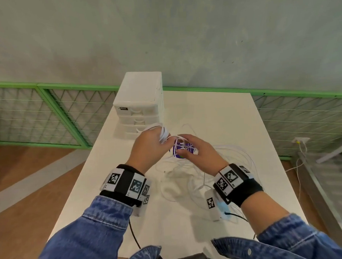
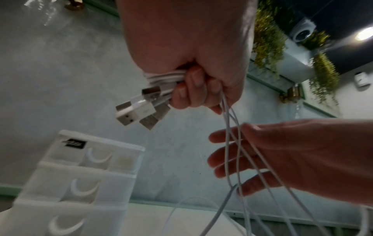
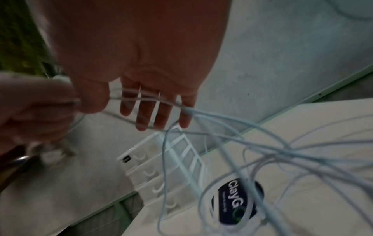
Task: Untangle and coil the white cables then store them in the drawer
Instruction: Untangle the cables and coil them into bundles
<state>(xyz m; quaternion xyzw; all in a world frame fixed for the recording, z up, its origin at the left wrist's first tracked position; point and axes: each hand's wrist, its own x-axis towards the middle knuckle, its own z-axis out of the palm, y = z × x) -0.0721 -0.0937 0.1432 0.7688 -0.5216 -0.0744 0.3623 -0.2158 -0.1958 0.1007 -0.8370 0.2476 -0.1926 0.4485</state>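
Observation:
My left hand (image 1: 156, 139) (image 2: 189, 92) grips a bunch of coiled white cable (image 1: 164, 134) in a fist; USB plugs (image 2: 137, 110) stick out of it. Loose strands (image 2: 234, 151) run from that fist across the straight fingers of my right hand (image 1: 187, 146) (image 2: 230, 159) (image 3: 155, 111), which is held just right of the left one. They lead down into a tangle of white cables (image 1: 188, 178) (image 3: 272, 159) on the table. The white three-drawer unit (image 1: 139, 109) (image 2: 80, 175) (image 3: 161, 167) stands behind my left hand, all drawers closed.
The white table (image 1: 215, 115) is narrow, its left and right edges close to my arms. A round purple sticker (image 1: 179, 149) (image 3: 238, 201) lies under the cables. A green mesh fence (image 1: 46, 116) and a grey wall stand behind. A wall socket (image 1: 301, 140) is at right.

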